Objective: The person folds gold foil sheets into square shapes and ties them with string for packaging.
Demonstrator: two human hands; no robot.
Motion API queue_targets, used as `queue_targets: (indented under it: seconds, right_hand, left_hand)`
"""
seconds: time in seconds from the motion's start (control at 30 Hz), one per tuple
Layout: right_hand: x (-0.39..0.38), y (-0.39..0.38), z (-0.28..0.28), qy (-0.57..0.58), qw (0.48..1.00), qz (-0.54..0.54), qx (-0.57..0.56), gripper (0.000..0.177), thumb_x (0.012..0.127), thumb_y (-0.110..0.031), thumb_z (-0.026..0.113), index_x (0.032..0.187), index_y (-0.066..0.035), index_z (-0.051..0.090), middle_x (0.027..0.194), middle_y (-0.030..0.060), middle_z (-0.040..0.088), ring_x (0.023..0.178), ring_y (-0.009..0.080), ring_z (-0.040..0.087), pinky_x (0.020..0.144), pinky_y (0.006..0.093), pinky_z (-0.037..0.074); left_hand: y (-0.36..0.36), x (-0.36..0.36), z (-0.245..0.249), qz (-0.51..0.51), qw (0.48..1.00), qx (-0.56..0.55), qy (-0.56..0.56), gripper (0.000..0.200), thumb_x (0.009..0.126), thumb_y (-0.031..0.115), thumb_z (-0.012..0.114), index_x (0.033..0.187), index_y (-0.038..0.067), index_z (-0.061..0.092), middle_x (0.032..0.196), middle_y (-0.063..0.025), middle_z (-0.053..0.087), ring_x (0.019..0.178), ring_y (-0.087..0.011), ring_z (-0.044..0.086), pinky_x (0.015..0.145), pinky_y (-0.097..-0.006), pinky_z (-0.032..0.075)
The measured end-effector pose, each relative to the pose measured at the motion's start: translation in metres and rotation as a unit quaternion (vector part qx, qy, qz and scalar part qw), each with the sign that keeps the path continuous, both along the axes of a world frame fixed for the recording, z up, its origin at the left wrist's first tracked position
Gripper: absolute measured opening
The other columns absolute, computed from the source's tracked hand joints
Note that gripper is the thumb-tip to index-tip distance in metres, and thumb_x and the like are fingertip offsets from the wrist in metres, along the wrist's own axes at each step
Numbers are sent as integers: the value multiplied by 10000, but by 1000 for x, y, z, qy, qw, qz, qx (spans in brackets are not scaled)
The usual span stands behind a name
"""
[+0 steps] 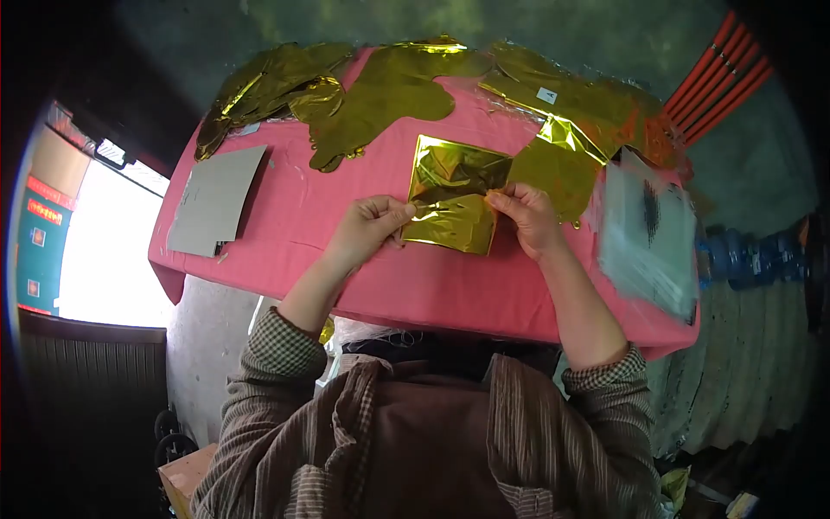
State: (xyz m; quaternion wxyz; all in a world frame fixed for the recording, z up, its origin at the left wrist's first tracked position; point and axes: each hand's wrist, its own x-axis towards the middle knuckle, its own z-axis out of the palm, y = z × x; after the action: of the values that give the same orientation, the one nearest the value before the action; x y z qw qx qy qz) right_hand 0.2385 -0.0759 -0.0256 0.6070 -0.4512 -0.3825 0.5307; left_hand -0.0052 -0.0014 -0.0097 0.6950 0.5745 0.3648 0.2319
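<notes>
A shiny gold foil sheet [450,227], roughly square and creased across its middle, is held over the pink cloth. My left hand [372,227] pinches its left edge between thumb and fingers. On the opposite edge, my right hand [529,216] grips the foil the same way. Just beyond the right hand lies a rounded gold foil piece [553,177], flat on the cloth. Another large gold foil piece [385,99] with a wavy outline spreads behind the held sheet.
The pink cloth [285,216] covers the table. A grey board [216,199] lies at left, and a stack of clear plastic sleeves [647,238] at right. More gold foil [268,86] piles along the far edge. Red poles [718,78] stand behind right; blue bottles [752,259] are beyond the right side.
</notes>
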Motion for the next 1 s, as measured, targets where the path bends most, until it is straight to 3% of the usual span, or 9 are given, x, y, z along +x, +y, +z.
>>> queue_targets:
  seconds: [0.13, 0.2, 0.23, 0.3, 0.37, 0.47, 0.5, 0.8, 1.0]
  right_hand:
    - [3, 0, -2, -30, 999, -26, -26, 64, 804, -61, 583, 854, -20, 581, 809, 25, 601, 750, 78, 543, 716, 204, 415]
    - [6, 1, -7, -35, 999, -12, -19, 71, 803, -61, 588, 853, -12, 580, 817, 26, 601, 754, 71, 540, 711, 201, 418]
    - [8, 2, -9, -40, 999, -18, -19, 78, 802, -61, 593, 852, -3, 579, 825, 28, 601, 758, 64, 537, 706, 199, 420]
    - [8, 3, -11, -28, 999, -2, -19, 56, 806, -59, 583, 842, -17, 574, 809, 25, 597, 742, 69, 538, 698, 202, 422]
    - [8, 3, -10, -16, 1000, 3, -21, 33, 810, -57, 572, 832, -32, 570, 793, 22, 594, 726, 74, 538, 689, 205, 424]
    - [7, 4, -7, -12, 1000, 4, -23, 18, 809, -53, 574, 812, -37, 566, 770, 19, 592, 695, 73, 535, 654, 201, 429]
    - [6, 3, -6, -5, 1000, 0, -26, 18, 808, -51, 577, 805, -38, 565, 761, 17, 590, 682, 73, 534, 638, 196, 428]
    - [9, 3, -6, 7, 1000, 16, -25, 23, 800, -60, 598, 793, -47, 579, 752, -5, 591, 637, 38, 510, 582, 167, 395]
    - [12, 3, -6, 26, 999, -6, -25, 68, 799, -84, 608, 749, -78, 560, 705, -13, 583, 551, 28, 480, 476, 154, 347]
  left_hand:
    - [5, -19, 5, 55, 997, 38, -30, 180, 853, 193, 566, 855, 14, 585, 705, -9, 576, 620, -76, 551, 564, -210, 451]
    - [16, -44, 1, 116, 942, 293, 113, 193, 833, 182, 577, 897, 0, 584, 773, -39, 588, 682, -131, 568, 620, -244, 462]
    - [23, -59, 6, 134, 938, 298, 116, 193, 833, 182, 577, 897, 0, 584, 773, -39, 588, 682, -131, 568, 620, -244, 462]
    - [40, -94, 14, 214, 715, 567, 348, 249, 771, 208, 596, 951, 36, 593, 906, -92, 602, 828, -240, 573, 725, -337, 459]
    - [60, -131, 19, 248, 591, 631, 437, 272, 742, 243, 603, 922, 40, 586, 985, -128, 572, 909, -294, 545, 769, -380, 447]
    - [69, -167, 12, 263, 546, 560, 565, 266, 744, 264, 600, 883, 38, 578, 954, -122, 577, 893, -295, 555, 773, -377, 448]
    - [67, -169, 21, 223, 617, 459, 599, 231, 778, 261, 553, 844, 41, 577, 924, -121, 583, 898, -284, 558, 754, -385, 458]
    - [83, -183, 21, 238, 587, 483, 604, 258, 819, 236, 479, 687, 66, 622, 768, -129, 630, 695, -303, 610, 632, -415, 486]
    - [67, -164, 66, 276, 532, 511, 616, 175, 810, 209, 486, 799, 87, 611, 831, -113, 621, 743, -283, 612, 612, -401, 496]
